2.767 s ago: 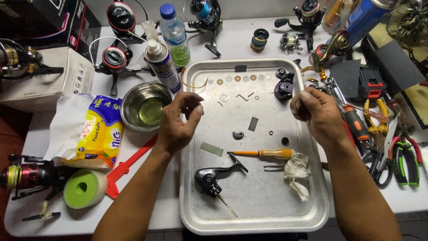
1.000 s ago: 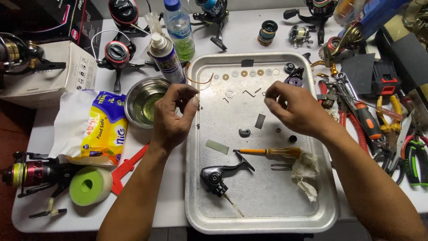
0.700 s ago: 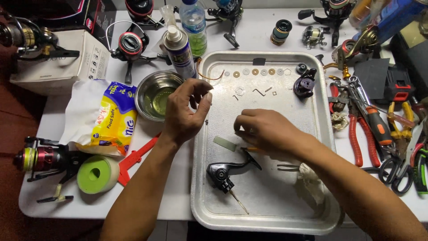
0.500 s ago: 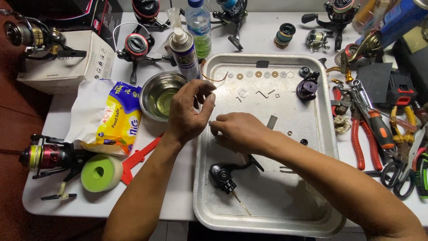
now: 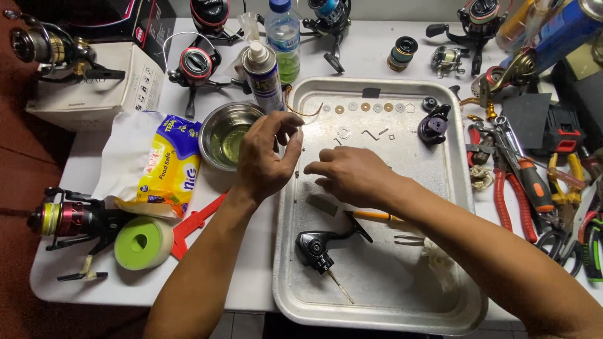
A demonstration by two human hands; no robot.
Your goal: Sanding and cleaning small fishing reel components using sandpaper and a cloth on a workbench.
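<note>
Hovering over the metal tray, both hands are seen near its upper left part. The left hand is held at the tray's left rim, its thumb and forefinger pinched together; whatever is gripped there is too small to be made out. A thin curved wire is seen just above those fingertips, but contact with it cannot be confirmed. The right hand is stretched flat across the tray's middle, fingers loosely extended toward the left hand and nothing visibly grasped in it; its palm side is hidden. A grey flat strip lies on the tray just below this hand, and an orange-handled screwdriver is partly covered by the wrist. A black reel body lies lower on the tray, well below both hands. A row of small washers is laid along the tray's top edge, beyond the fingers. Left of the tray, a steel bowl stands beside the left hand. The right forearm is cut off at the lower right corner.
</note>
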